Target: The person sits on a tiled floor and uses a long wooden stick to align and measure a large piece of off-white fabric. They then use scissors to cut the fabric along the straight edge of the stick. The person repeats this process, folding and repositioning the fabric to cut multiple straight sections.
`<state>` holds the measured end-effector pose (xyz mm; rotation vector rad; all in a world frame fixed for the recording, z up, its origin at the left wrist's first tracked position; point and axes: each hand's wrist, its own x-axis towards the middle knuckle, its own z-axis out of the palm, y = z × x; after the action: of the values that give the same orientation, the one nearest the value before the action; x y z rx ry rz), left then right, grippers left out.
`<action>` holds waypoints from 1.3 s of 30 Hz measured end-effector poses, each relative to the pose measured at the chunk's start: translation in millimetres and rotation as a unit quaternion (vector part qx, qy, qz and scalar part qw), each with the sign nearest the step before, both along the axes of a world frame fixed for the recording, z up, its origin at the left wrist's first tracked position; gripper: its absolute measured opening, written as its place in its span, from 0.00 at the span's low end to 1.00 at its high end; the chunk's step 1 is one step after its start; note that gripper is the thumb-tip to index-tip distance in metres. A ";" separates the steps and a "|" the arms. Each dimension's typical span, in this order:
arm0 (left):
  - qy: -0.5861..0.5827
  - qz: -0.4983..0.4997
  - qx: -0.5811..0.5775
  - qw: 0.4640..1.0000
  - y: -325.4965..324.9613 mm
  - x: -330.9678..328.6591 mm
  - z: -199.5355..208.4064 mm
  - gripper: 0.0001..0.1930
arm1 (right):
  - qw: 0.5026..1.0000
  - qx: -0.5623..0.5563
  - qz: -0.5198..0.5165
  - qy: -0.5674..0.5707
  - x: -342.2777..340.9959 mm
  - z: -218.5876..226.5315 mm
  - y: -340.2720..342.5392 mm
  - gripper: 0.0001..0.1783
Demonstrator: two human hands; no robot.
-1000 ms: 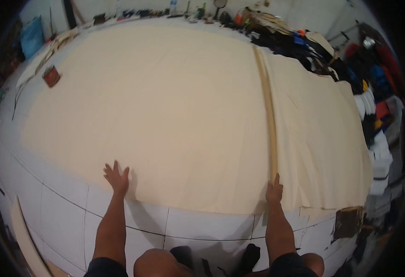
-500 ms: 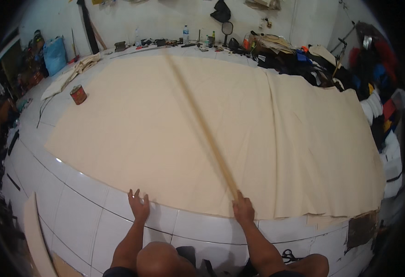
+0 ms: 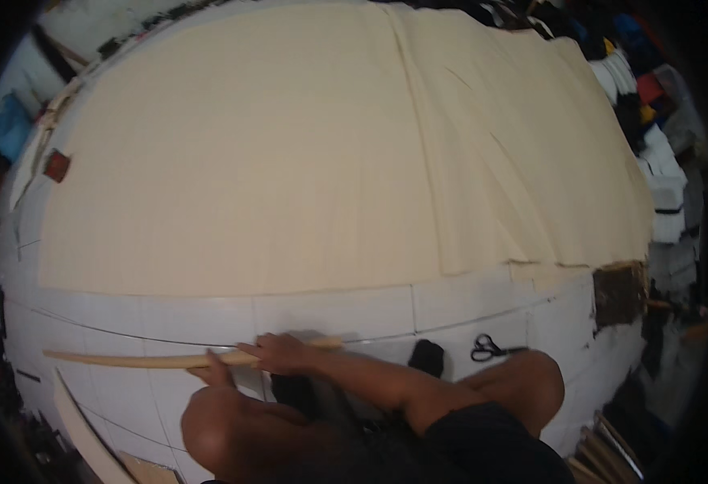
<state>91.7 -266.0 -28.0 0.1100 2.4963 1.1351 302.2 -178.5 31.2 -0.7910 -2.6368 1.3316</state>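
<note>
A long, thin wooden strip (image 3: 128, 360) runs sideways low over the white tiles in front of my knees. My right hand (image 3: 279, 353) reaches across to the left and grips it toward its right end. Close beside, my left hand (image 3: 215, 372) holds the strip too, fingers over it; my left knee partly hides this hand. Beyond the strip, a large cream fabric sheet (image 3: 241, 161) lies spread on the floor, smooth on the left and creased on the right.
Black-handled scissors (image 3: 489, 348) lie by my right knee. A red tin (image 3: 57, 166) stands at the sheet's left edge. A dark square piece (image 3: 618, 295) is at its near right corner. A curved pale board (image 3: 87, 427) lies lower left; white stacks (image 3: 662, 181) stand far right.
The strip has come off the fabric, swinging from slanting across it to lying crosswise near my knees. My right hand moved left with it; my left hand took hold. The view tilted down.
</note>
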 end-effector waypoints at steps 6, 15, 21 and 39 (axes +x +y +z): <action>0.229 -0.032 -0.078 0.970 -5.6 -145.6 -6.6 0.47 | 0.977 0.120 0.114 -0.133 85.3 40.9 125.6 0.33; 0.305 -0.169 -0.324 0.880 30.9 -192.7 20.7 0.44 | 0.826 0.187 -0.157 -0.509 383.3 185.6 157.8 0.25; 0.318 -0.470 -0.144 0.811 125.7 -137.2 1.5 0.39 | 0.911 0.202 -0.241 -0.268 365.8 62.3 96.6 0.32; 0.279 -0.506 -0.162 0.800 131.4 -39.3 13.6 0.46 | 0.909 0.228 -0.278 -0.213 292.8 -39.1 52.5 0.36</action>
<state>52.3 -134.6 -14.4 1.6476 2.3776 0.2023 595.0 -126.1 -7.9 -1.7133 -2.5181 0.4067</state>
